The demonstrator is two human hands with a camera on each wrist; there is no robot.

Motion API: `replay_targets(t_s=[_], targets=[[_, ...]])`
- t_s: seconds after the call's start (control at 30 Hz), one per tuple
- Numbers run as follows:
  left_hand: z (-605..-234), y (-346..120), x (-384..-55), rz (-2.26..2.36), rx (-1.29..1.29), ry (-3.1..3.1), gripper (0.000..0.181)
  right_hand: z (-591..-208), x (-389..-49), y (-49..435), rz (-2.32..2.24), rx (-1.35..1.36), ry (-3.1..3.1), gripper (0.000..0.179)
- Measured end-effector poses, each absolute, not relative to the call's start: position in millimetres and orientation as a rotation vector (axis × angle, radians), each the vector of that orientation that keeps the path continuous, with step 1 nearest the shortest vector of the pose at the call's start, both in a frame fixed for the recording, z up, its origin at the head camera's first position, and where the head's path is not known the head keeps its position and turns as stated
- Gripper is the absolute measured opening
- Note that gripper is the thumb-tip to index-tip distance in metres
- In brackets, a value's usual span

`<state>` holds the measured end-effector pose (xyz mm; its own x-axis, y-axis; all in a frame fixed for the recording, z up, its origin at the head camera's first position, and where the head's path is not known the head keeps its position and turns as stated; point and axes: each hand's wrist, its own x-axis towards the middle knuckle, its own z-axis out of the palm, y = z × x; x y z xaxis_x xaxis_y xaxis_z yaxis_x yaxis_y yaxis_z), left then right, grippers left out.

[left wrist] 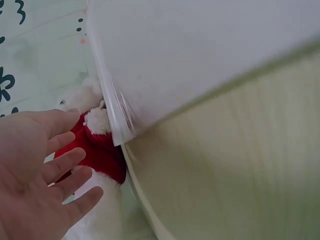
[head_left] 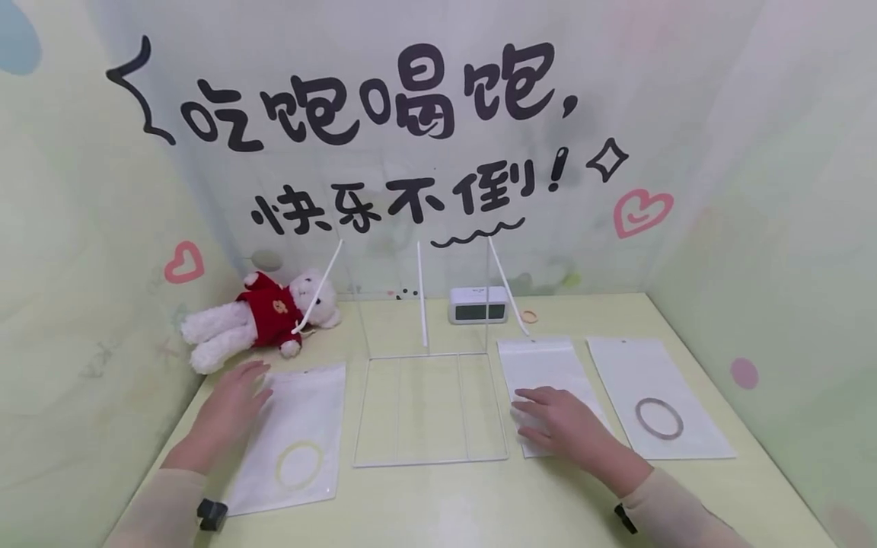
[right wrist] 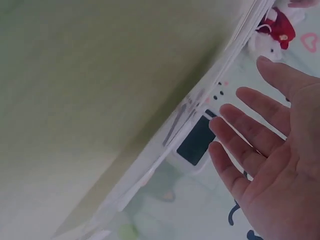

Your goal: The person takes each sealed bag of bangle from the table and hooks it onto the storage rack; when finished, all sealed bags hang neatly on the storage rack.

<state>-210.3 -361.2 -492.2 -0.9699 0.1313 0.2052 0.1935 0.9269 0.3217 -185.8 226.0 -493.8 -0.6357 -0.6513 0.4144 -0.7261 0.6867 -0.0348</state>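
Note:
My left hand [head_left: 229, 407] hovers with fingers extended over the upper left edge of a white plastic bag [head_left: 301, 407]. A pale yellow ring-shaped band [head_left: 277, 465] shows near that bag's lower end. In the left wrist view, the left fingers [left wrist: 67, 165] are spread and hold nothing. Over the middle bag [head_left: 544, 361], to the right of the wire stand, is my right hand [head_left: 572, 426], its fingers pointing left. The right wrist view shows those fingers [right wrist: 250, 130] loosely straight, with nothing between them. A second white bag [head_left: 637, 373] bears a dark brownish ring [head_left: 638, 418].
A white wire stand [head_left: 432, 462] with three slanting hooks occupies the table's centre. Behind it are a white digital clock [head_left: 477, 291] and a small orange ring [head_left: 524, 317]. A plush bear [head_left: 274, 312] in red lies at the back left. Printed curtains [head_left: 754, 228] enclose the table.

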Motion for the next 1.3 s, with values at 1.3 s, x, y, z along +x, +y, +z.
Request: replay_targets(t_s=[1.3], targets=[[-511.7, -405.9, -254.6, -0.807, -0.303, -3.012, 0.03, -491.4, -172.9, 197.8, 0.223, 1.119, -2.717, 0.044]])
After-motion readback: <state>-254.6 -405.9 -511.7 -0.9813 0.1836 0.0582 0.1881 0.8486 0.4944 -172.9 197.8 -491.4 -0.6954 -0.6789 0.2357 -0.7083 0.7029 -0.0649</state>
